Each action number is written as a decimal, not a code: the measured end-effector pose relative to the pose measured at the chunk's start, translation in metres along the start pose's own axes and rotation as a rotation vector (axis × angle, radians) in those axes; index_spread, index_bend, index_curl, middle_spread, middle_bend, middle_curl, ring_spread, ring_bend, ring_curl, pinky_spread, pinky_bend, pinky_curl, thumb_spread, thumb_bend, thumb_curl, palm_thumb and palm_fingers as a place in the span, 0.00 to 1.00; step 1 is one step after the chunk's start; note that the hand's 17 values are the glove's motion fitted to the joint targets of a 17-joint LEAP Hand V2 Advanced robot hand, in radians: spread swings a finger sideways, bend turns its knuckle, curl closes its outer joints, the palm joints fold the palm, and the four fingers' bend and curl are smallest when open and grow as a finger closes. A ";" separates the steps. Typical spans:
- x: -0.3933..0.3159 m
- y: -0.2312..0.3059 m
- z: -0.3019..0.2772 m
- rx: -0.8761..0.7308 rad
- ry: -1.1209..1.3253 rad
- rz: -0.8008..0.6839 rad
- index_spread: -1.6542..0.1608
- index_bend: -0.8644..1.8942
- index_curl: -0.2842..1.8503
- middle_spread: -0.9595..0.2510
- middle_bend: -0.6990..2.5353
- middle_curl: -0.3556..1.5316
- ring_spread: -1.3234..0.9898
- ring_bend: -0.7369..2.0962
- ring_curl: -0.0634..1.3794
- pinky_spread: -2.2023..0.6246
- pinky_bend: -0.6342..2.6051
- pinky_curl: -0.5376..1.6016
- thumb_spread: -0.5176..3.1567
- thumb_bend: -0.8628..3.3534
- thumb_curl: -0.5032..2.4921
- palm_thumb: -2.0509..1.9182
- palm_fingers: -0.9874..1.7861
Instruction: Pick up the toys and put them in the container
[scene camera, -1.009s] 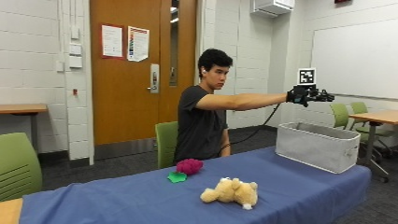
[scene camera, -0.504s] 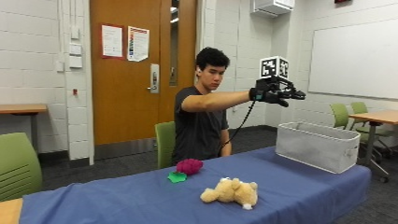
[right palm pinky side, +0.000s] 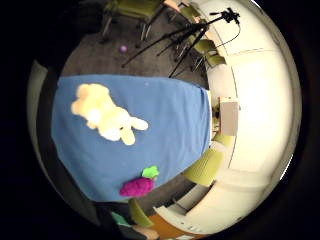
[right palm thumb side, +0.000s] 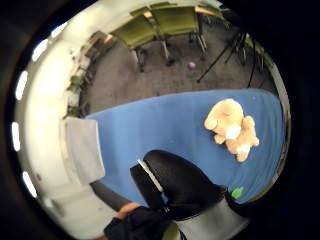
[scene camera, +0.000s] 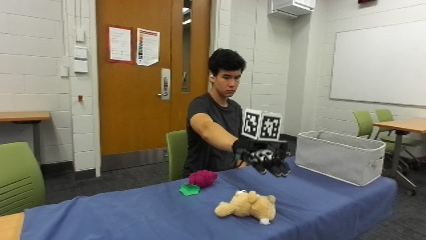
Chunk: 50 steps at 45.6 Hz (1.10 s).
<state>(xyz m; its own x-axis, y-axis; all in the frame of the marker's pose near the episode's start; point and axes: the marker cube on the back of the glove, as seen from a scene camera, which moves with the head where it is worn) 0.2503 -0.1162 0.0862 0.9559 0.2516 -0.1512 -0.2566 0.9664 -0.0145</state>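
hands (scene camera: 267, 159) relaxed, empty, above blue cloth near fuzzy tan plush (scene camera: 247, 205).

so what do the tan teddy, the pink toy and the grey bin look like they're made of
Tan teddy: plush, judging by its fuzzy, lumpy outline. Pink toy: probably plush too, with a matte, soft-looking bumpy surface and a flat green leaf-like piece, maybe felt. Grey bin: apparently fabric, with matte walls and slightly soft edges.
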 end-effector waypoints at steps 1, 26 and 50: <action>0.004 -0.002 0.010 -0.013 -0.005 0.008 0.81 0.37 0.28 0.72 0.30 0.42 0.46 0.39 0.23 0.75 0.40 0.41 0.41 0.19 0.25 0.49 0.35; 0.035 -0.007 0.128 -0.174 -0.145 0.096 0.83 0.35 0.26 0.74 0.27 0.41 0.46 0.36 0.24 0.74 0.43 0.42 0.41 0.19 0.24 0.51 0.32; 0.024 0.014 0.092 -0.091 -0.146 0.102 0.76 0.41 0.31 0.63 0.32 0.41 0.38 0.49 0.30 0.65 0.44 0.41 0.47 0.26 0.31 0.66 0.73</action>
<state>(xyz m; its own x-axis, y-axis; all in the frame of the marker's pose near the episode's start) 0.2823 -0.0915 0.1737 0.9332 0.3592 -0.0120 -0.3586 0.9285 -0.0969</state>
